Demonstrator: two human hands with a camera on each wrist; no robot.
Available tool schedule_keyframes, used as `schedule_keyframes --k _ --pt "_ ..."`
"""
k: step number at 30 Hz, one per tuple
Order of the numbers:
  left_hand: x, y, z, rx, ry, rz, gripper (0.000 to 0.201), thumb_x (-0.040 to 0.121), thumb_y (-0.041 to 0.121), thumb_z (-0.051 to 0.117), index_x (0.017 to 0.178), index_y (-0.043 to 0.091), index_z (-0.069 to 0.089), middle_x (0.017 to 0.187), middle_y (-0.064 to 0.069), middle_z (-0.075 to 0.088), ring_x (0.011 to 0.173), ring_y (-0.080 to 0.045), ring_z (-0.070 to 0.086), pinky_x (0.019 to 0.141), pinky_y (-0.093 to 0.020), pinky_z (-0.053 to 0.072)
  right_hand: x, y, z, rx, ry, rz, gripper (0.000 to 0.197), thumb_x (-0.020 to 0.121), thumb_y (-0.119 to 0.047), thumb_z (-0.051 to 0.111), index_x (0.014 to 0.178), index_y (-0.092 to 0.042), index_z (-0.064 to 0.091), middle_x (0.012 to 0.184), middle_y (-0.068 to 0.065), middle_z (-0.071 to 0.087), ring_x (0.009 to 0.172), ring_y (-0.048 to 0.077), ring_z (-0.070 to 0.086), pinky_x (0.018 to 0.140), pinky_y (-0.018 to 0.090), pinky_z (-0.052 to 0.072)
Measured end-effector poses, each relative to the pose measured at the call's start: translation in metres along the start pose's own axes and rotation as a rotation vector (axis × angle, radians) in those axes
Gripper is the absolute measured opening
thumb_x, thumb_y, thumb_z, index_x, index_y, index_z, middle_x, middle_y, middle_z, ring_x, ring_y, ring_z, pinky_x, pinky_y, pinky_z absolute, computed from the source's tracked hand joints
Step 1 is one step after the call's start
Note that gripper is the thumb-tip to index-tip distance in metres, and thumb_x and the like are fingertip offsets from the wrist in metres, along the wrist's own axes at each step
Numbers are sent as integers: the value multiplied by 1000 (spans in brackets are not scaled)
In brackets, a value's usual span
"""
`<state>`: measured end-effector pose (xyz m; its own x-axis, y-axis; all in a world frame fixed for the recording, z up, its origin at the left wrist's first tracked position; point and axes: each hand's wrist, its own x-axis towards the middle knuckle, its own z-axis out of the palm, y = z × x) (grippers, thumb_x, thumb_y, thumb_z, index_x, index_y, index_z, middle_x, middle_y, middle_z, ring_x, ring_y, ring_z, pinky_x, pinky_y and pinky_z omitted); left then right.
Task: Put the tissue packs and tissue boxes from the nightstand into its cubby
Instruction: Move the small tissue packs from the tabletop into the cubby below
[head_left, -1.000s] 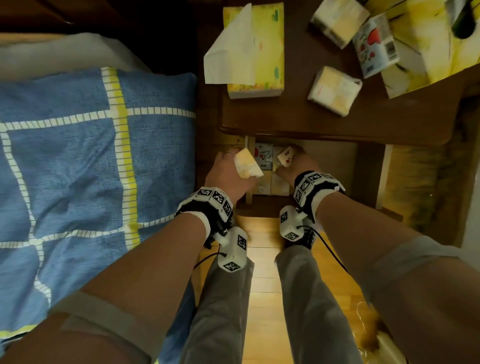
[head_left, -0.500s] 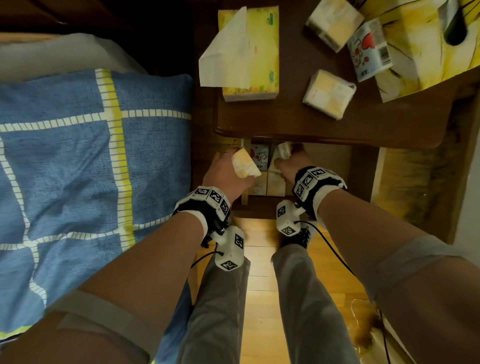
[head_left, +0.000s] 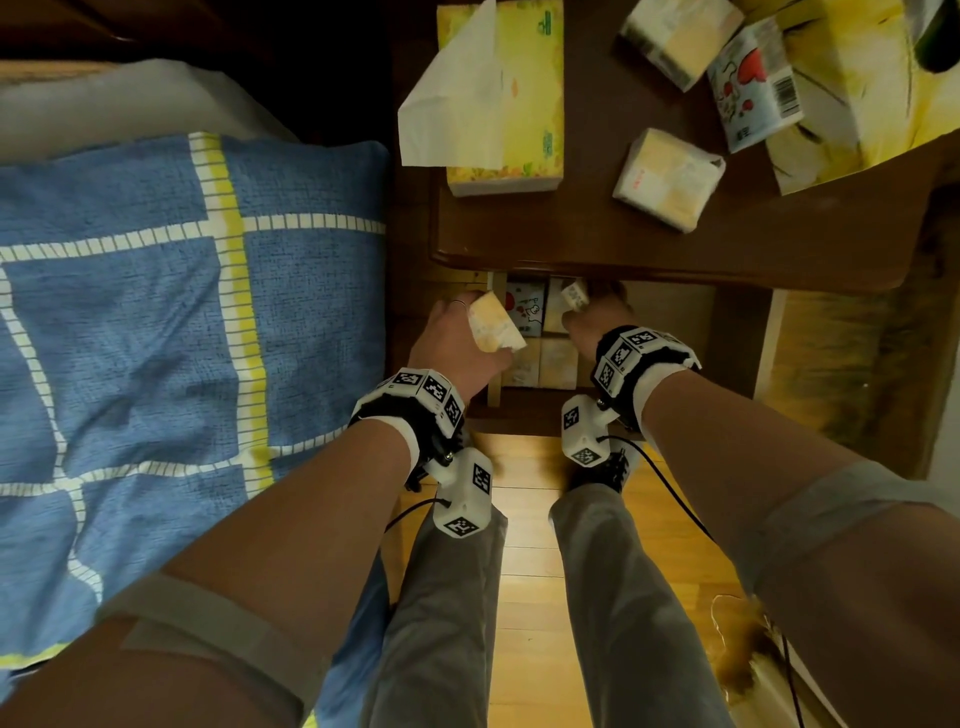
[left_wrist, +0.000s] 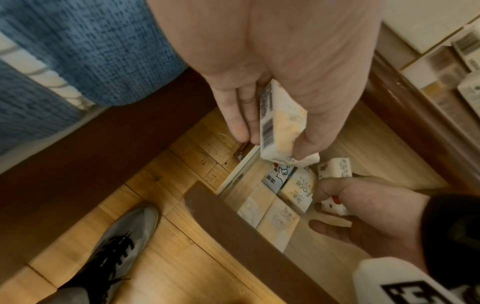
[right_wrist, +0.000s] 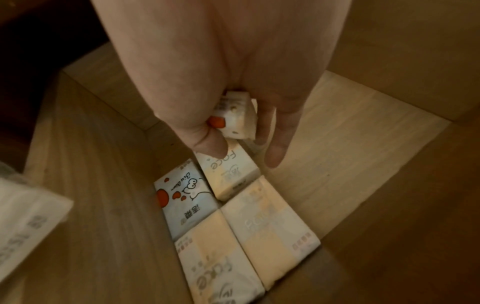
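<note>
Two packs in play at once here. The yellow pack (left_wrist: 281, 127) sits pinched in the left hand (head_left: 457, 338), thumb on one face and fingers on the other, held end-down just above the cubby (right_wrist: 337, 127) mouth, likely so it can slot in flat beside its neighbours. Over on the other side, the right hand (head_left: 597, 317) is deeper inside the opening, thumb and fingers clamped round a small white pack with red print (right_wrist: 235, 115), hovering over the back row.

Below them, four stored packs (right_wrist: 246, 226) lie flat on the cubby floor in a tidy two-by-two block, tucked against the left wall; that leaves bare floor to the right, which looks like the obvious landing zone. Whether the right hand's pack is touching the one beneath it, I can't quite say; the wrist view is dim there.

Up top on the nightstand (head_left: 571, 244), plenty left to move: a yellow tissue box (head_left: 524, 88) with a sheet sticking out, a loose pack nearest the edge (head_left: 667, 179), two more packs behind it and a larger yellow box in the corner. So I'd call this roughly mid-task.

The blue checked bedding (head_left: 156, 312) lies just left of the stand.
</note>
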<state>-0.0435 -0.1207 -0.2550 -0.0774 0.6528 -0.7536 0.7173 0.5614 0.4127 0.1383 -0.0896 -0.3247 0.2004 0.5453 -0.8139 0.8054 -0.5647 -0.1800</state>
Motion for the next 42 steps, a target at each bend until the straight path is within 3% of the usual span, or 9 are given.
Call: schedule_keyframes --k 6,12,16,19,23,27,32,37,42 --pt "0 1 -1 18 -1 10 75 73 33 80 137 17 45 131 -7 47 118 -28 55 93 -38 48 -3 -6 6 -2 -90 -98 59 90 -11 57 146 -16 39 144 11 46 123 33 53 98 37 48" --pt "-5 1 -5 3 19 27 76 72 31 81 138 27 44 132 -7 43 115 -29 57 93 -39 48 -16 5 0 -38 110 -60 52 88 -27 59 137 -16 47 145 18 34 126 40 38 104 44 38" --pt "-7 -3 -5 -17 30 17 75 72 31 81 137 26 45 130 -6 44 113 -29 58 94 -40 50 -21 0 1 267 -10 -56 45 88 -33 64 125 -9 51 114 9 59 103 29 59 88 39 50" --pt "-9 -8 -6 -25 31 16 75 72 30 80 138 26 44 130 -6 45 113 -29 57 94 -40 49 -22 -10 6 378 5 -26 50 88 -34 68 128 -8 52 120 11 64 107 30 61 91 38 51" --pt "-11 -19 -7 -48 36 25 78 72 28 80 140 26 42 131 -7 44 114 -27 56 94 -36 47 -26 -20 14 163 -157 27 49 88 -45 59 116 -5 64 108 13 66 100 32 64 86 40 52" --pt "-13 -27 -8 -61 31 20 79 72 27 80 141 26 41 132 -7 44 116 -26 54 93 -34 45 -32 -16 18 -47 -274 58 37 81 -43 68 84 -7 62 79 8 62 65 21 58 53 30 44" --pt "-15 -29 -6 -63 27 23 77 73 25 79 141 27 41 133 -5 43 116 -25 55 88 -28 42 -36 -6 18 -133 -276 -3 60 78 -26 80 128 -9 52 124 9 59 110 29 61 86 36 53" --pt "-14 -26 -9 -57 27 40 77 72 27 79 140 28 42 131 -5 45 115 -26 55 90 -32 45 -31 -3 15 99 -221 -9 53 79 -2 74 126 -16 56 122 13 64 92 25 61 51 24 45" --pt "-15 -26 -9 -55 4 69 78 71 25 82 139 36 45 129 -4 44 113 -26 56 95 -35 48 -33 -9 11 -11 -333 -87 48 89 -6 63 135 -20 59 136 4 59 76 10 54 53 11 38"
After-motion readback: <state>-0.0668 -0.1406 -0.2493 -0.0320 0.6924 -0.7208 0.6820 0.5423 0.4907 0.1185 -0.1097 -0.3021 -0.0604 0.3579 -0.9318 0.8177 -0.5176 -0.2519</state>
